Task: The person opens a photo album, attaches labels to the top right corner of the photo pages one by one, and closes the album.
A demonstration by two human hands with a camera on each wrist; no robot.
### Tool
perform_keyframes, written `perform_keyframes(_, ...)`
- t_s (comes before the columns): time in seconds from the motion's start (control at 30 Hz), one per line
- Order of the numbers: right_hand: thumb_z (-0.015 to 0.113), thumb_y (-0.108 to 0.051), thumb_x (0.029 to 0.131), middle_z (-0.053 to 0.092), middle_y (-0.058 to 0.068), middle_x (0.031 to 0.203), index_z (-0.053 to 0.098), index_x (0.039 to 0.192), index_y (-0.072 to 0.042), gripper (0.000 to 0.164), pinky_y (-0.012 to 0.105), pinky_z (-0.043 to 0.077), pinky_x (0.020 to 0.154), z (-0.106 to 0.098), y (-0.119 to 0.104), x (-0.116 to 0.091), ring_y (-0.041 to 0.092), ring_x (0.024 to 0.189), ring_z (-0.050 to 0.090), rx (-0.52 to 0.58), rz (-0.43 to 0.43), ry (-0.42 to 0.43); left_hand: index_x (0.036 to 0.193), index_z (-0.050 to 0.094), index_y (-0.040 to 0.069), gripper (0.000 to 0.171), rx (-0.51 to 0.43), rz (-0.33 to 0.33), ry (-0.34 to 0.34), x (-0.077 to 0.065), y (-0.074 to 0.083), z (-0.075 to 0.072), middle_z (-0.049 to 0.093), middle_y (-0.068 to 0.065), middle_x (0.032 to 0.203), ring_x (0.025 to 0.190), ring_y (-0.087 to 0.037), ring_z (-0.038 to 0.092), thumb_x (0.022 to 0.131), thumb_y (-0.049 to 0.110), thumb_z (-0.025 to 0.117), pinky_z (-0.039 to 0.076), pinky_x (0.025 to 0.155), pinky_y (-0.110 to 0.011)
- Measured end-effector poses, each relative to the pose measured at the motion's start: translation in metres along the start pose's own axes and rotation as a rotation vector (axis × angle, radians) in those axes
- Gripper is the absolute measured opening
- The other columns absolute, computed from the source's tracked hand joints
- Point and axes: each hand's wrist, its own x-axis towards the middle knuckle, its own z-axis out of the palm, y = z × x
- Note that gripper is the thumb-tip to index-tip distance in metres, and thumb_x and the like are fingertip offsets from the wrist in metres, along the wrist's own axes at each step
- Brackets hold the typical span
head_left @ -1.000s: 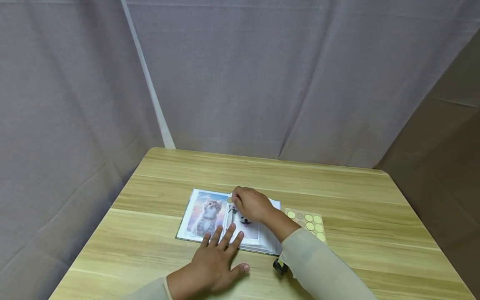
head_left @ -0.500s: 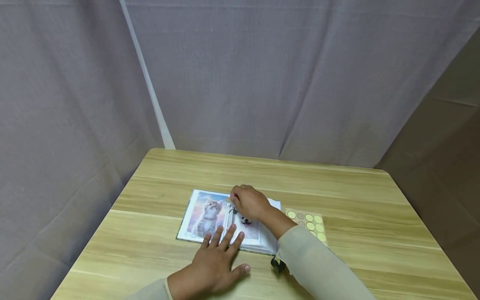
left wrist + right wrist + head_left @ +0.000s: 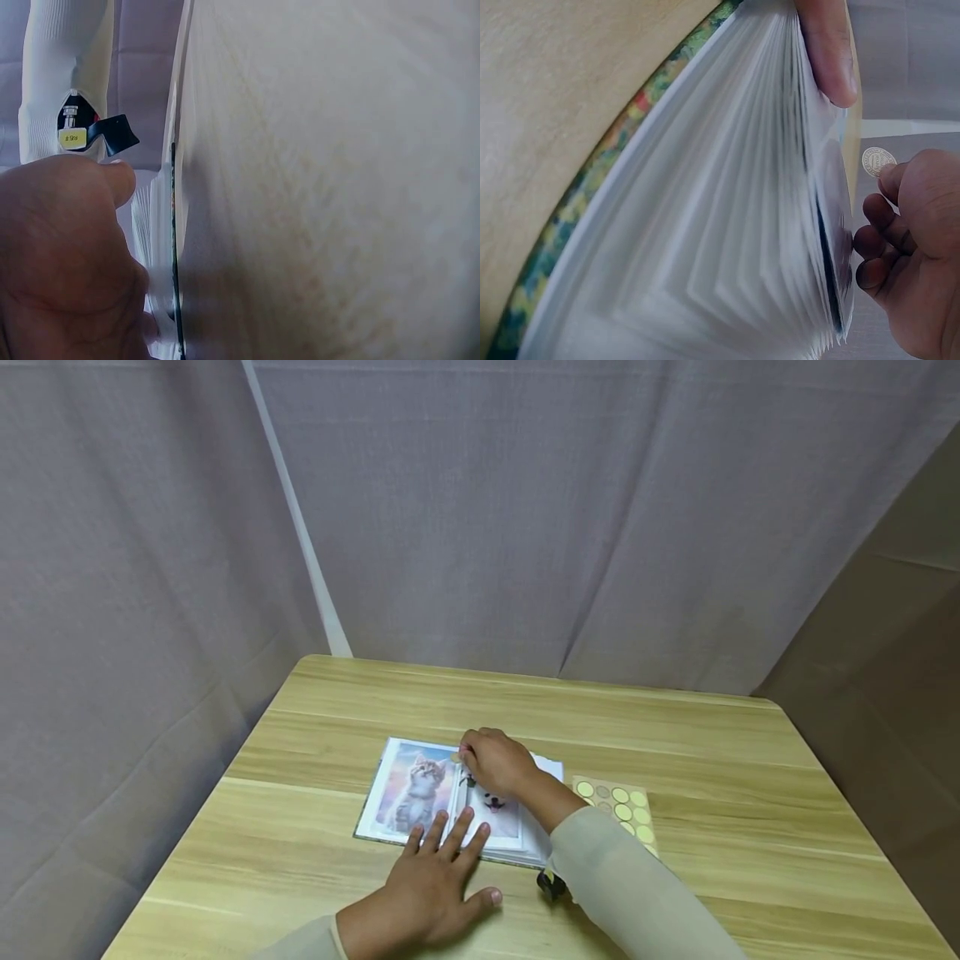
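A photo album lies open on the table, a kitten picture on its left page and a dog picture on its right. My left hand is spread flat, fingertips resting on the lower part of the pages at the fold. Between thumb and forefinger, my right hand pinches a small round gold sticker at the top of the fold; its other fingers are curled. In the right wrist view the sticker shows printed lettering, and the album's many pages fan out below a left-hand finger.
A sheet of round gold stickers lies right of the album, partly covered by the right sleeve. From that sleeve hangs a black piece with a yellow label. Grey curtains stand behind the wooden table.
My right hand has shifted slightly left and away from me with the sticker, toward the fold's top end. My left hand has stayed in place.
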Motion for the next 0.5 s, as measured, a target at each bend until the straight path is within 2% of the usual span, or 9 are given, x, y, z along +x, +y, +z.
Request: perform_keyframes(0.5,0.052,-0.032,0.108,0.061,-0.004,0.104,0.067,0.114,-0.02,0.02,0.042,0.053,0.086,0.0021,-0.002,0.0075,0.02,0.106,0.06,-0.018,0.023,-0.026,0.165,0.022,0.028,0.084,-0.018,0.011,0.016,0.0003,0.0003,0.0008,0.009,-0.003,0.171,0.154,-0.039,0.011,0.097,0.077,0.03,0.017,0.119,-0.063)
